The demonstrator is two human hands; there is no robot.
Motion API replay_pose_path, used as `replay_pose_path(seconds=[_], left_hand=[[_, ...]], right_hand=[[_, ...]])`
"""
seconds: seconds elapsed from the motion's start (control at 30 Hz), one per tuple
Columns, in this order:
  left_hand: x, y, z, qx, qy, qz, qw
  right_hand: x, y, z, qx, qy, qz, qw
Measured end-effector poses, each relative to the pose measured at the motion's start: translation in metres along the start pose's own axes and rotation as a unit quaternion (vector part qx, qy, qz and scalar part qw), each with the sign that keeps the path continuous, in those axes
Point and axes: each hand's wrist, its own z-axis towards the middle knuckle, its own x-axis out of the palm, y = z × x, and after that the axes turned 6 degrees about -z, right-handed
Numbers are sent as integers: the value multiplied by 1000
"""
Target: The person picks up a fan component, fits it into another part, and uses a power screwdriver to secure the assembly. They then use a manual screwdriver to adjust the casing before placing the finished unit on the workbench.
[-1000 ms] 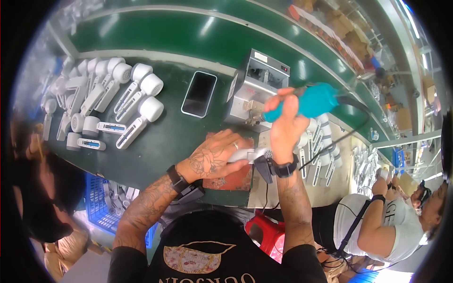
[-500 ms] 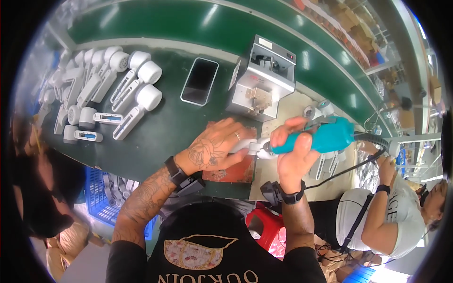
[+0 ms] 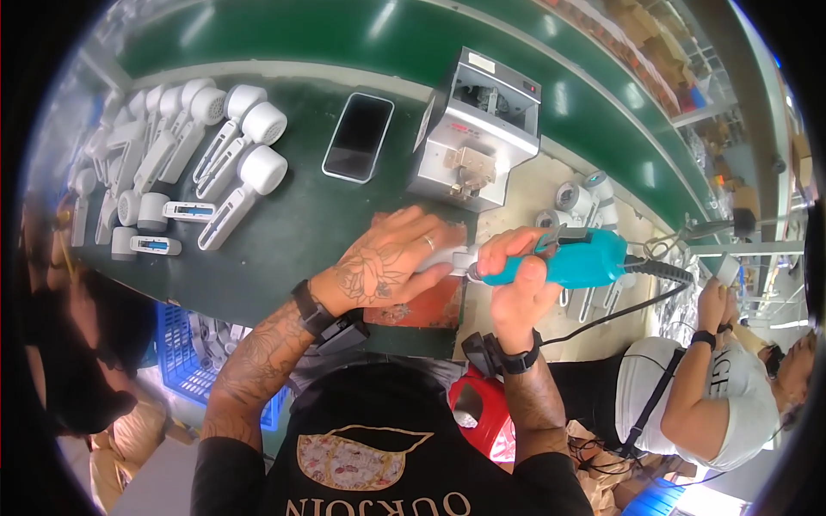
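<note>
My right hand (image 3: pixel 518 292) is wrapped round a teal electric screwdriver (image 3: pixel 585 260), which lies nearly level. Its tip points left, at a white plastic part (image 3: pixel 442 257) on a worn reddish mat (image 3: pixel 417 311). My left hand (image 3: pixel 383 262), with a ring and a tattoo, is closed over that part; most of it is hidden under the fingers, so its full shape cannot be made out. A black cord runs from the screwdriver's right end. Just beyond my hands stands a grey metal machine (image 3: pixel 482 129) with an open top.
Several white round-headed devices with handles (image 3: pixel 231 196) lie at the left; more (image 3: pixel 575 198) lie at the right. A phone (image 3: pixel 359 138) rests on the green table. A blue crate (image 3: pixel 182 348) stands below, left. A person in white (image 3: pixel 718 396) works at the right.
Both hands and the screwdriver have shifted slightly left in the picture. The screwdriver tip stays at the white part, and my right fingers have moved a little on its body.
</note>
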Motion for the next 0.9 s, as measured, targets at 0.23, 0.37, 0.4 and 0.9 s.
replay_pose_path(seconds=[0.23,0.37,0.4,0.9], left_hand=[[-9,-1,14,54,-7,24,998],[0,-6,7,35,15,37,999],[-1,-7,3,47,23,41,998],[-143,0,-158,-205,-527,-103,819]], right_hand=[[-3,-2,2,8,0,39,999],[-9,-10,-18,10,-39,41,998],[-15,-12,-24,26,-31,66,997],[-33,51,-49,90,-109,156,978]])
